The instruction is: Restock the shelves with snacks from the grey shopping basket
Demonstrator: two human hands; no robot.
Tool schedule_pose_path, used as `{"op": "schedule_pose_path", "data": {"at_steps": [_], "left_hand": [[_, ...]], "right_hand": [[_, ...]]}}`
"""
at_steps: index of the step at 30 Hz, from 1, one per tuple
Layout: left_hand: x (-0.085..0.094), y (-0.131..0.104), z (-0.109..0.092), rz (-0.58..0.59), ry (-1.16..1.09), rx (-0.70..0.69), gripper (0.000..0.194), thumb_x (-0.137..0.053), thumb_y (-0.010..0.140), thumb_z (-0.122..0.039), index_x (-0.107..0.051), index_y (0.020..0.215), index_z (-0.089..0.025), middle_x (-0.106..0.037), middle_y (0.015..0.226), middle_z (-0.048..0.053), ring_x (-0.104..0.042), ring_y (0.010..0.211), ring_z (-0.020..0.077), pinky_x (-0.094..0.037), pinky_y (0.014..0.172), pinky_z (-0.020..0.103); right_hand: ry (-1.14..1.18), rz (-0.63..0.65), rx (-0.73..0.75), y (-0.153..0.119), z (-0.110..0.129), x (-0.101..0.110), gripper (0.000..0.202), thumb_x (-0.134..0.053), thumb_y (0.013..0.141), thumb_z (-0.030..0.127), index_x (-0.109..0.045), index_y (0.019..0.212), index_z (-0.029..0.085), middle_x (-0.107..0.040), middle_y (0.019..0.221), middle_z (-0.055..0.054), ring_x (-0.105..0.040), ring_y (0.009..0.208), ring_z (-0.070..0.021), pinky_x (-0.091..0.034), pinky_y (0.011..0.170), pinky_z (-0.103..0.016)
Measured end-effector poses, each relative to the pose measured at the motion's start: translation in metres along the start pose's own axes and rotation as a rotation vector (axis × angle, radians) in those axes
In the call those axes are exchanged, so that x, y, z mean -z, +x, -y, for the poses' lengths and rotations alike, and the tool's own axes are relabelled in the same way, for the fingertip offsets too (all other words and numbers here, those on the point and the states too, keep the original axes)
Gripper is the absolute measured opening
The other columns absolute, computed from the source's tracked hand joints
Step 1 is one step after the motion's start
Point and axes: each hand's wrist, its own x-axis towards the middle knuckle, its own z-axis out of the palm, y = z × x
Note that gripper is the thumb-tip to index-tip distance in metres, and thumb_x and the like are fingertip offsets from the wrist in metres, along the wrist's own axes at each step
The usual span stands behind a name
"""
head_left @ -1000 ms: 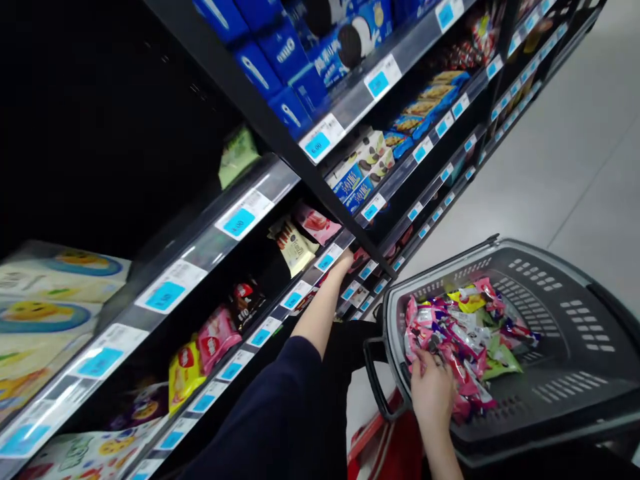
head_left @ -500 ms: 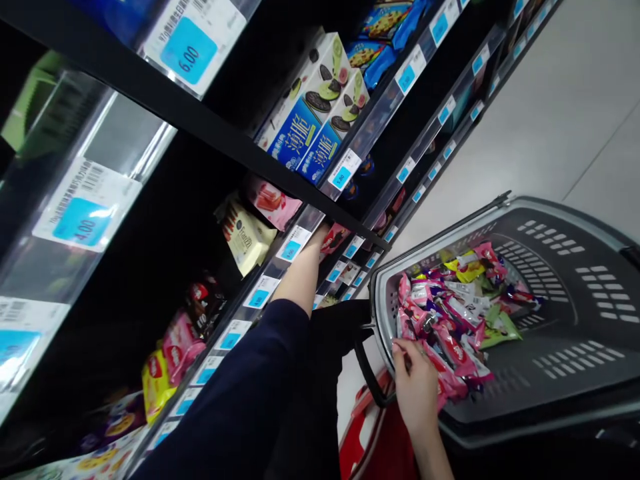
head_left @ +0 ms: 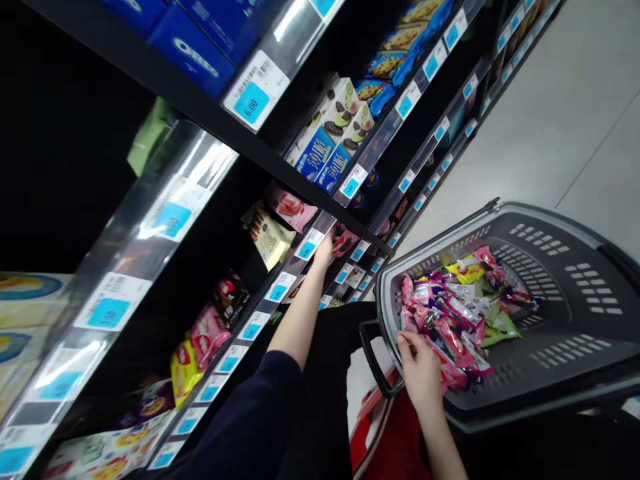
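My left hand (head_left: 325, 249) reaches into a lower shelf, beside a red snack packet (head_left: 344, 241); its fingers are mostly hidden behind the shelf edge, so its grip does not show. Over the near rim of a grey basket (head_left: 550, 233) is my right hand (head_left: 419, 360), its fingers curled together; what they hold, if anything, is hidden. Several pink, yellow, green and purple wrapped snacks (head_left: 457, 340) lie inside the basket, close to my right hand.
Black shelves with price tags (head_left: 255, 93) run diagonally. They hold blue and white boxes (head_left: 320, 153), a cream packet (head_left: 270, 237) and pink packets (head_left: 209, 335). A red basket (head_left: 395, 440) stands below the grey one. Grey floor (head_left: 565, 100) shows at the upper right.
The view has shifted, so the shelves appear lower and further right. More of my left hand and forearm now shows at the shelf edge. My right hand stays at the basket rim.
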Motion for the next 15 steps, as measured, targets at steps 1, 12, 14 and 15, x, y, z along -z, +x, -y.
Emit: {"op": "schedule_pose_path", "data": {"at_steps": [1,12,14,15], "left_hand": [[0.003,-0.012,0.000,0.009,-0.041,0.019,0.027,-0.044,0.087,-0.033,-0.059,0.090,-0.012,-0.063,0.078,0.005,-0.063,0.069,0.0165,-0.050,0.074,0.032],[0.042,-0.165,0.006,-0.080,-0.630,0.138,0.041,-0.055,0.076,-0.047,-0.042,0.106,-0.022,-0.055,0.105,0.007,-0.063,0.084,0.0153,-0.052,0.076,0.034],[0.064,-0.206,-0.010,0.044,-0.709,0.198,0.045,-0.062,0.071,-0.044,-0.044,0.106,-0.023,-0.057,0.101,0.005,-0.064,0.082,0.0174,-0.052,0.076,0.037],[0.077,-0.227,-0.021,0.115,-0.742,0.228,0.045,-0.065,0.070,-0.041,-0.046,0.106,-0.023,-0.058,0.098,0.005,-0.065,0.080,0.0184,-0.052,0.075,0.039]], "right_hand": [[-0.001,0.001,-0.001,-0.001,0.000,0.000,0.037,-0.041,0.079,0.043,-0.066,0.085,0.018,-0.068,0.084,-0.010,-0.061,0.073,-0.0245,-0.045,0.068,-0.034],[0.121,-0.020,0.069,-0.005,-0.013,0.002,0.038,-0.048,0.074,0.050,-0.066,0.083,0.018,-0.069,0.081,-0.009,-0.061,0.076,-0.0260,-0.045,0.072,-0.037],[0.273,0.038,0.058,-0.012,-0.010,0.001,0.041,-0.055,0.069,0.054,-0.065,0.084,0.017,-0.068,0.080,-0.009,-0.061,0.071,-0.0247,-0.047,0.068,-0.037],[0.373,0.092,0.043,-0.018,-0.005,0.002,0.044,-0.058,0.067,0.056,-0.064,0.086,0.017,-0.067,0.080,-0.009,-0.060,0.067,-0.0229,-0.048,0.064,-0.035]]}}
